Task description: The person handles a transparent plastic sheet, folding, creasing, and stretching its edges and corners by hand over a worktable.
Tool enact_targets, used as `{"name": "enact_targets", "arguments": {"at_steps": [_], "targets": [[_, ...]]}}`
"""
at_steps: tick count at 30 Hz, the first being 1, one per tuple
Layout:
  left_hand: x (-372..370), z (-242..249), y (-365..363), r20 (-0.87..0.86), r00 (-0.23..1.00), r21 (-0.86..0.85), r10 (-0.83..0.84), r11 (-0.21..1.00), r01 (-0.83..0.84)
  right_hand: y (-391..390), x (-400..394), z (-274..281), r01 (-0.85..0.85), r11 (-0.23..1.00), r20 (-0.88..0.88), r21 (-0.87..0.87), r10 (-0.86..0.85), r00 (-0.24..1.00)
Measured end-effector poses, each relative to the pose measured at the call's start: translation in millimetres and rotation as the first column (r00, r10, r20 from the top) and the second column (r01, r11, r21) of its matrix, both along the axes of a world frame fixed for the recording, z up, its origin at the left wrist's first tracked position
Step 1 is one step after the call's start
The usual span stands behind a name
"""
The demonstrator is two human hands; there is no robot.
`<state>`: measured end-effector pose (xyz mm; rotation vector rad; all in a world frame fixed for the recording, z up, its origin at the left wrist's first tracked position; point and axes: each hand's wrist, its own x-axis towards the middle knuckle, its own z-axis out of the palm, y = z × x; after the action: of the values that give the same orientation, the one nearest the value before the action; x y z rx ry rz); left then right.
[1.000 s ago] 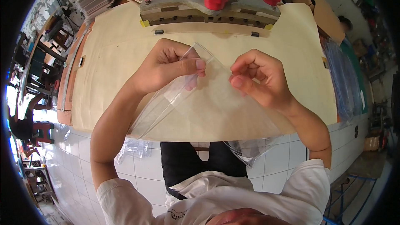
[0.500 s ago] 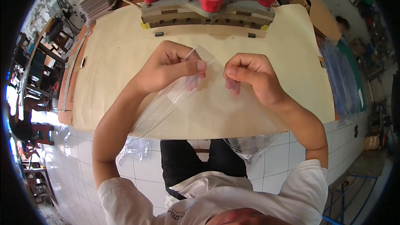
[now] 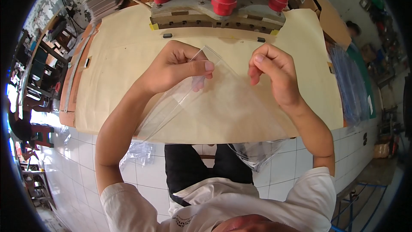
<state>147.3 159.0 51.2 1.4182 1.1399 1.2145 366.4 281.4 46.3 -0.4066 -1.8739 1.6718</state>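
Your left hand (image 3: 174,71) pinches the top edge of the clear, flat plastic bag (image 3: 214,103) between thumb and fingers. The bag lies over the tan paper-covered table (image 3: 120,60), at 6 o'clock from the press with red cylinders (image 3: 223,0). Your right hand (image 3: 274,73) hovers at 3 o'clock of that edge, fingers curled, holding nothing. The bag's mouth looks not yet opened; parting it remains. No writing on the bag is readable.
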Motion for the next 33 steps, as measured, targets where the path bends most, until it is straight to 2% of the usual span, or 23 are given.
{"name": "enact_targets", "arguments": {"at_steps": [6, 9, 12, 23, 27, 32, 33], "targets": [[-1, -1, 0, -0.017, 1.000, 0.005, 0.004, 1.000, -0.004, -14, -7, -6, -0.087, 0.991, -0.003, 0.097, 0.088, 0.996], [0, 1, -1, -0.018, 1.000, -0.009, -0.001, 1.000, 0.000, -15, -7, -8, -0.085, 0.983, 0.039, 0.164, 0.080, 0.996], [0, 1, -1, -0.017, 1.000, -0.015, 0.000, 1.000, 0.000, -16, -8, -8, -0.058, 0.983, 0.021, 0.172, 0.055, 0.998], [-1, -1, 0, -0.018, 1.000, -0.008, -0.005, 1.000, 0.005, -11, -4, -10, -0.001, 0.905, -0.014, 0.425, 0.007, 1.000], [-2, -1, 0, -0.009, 1.000, -0.002, -0.009, 1.000, 0.009, -8, 1, -6, -0.022, 0.899, 0.028, 0.438, 0.011, 1.000], [-1, 0, 1, 0.005, 1.000, -0.006, -0.014, 1.000, 0.014, -5, 3, -6, -0.022, 0.976, -0.007, 0.219, 0.024, 1.000], [-2, -1, 1, 0.001, 1.000, -0.007, -0.016, 1.000, 0.016, -3, 3, -8, -0.020, 0.975, -0.007, 0.219, 0.022, 1.000]]}}
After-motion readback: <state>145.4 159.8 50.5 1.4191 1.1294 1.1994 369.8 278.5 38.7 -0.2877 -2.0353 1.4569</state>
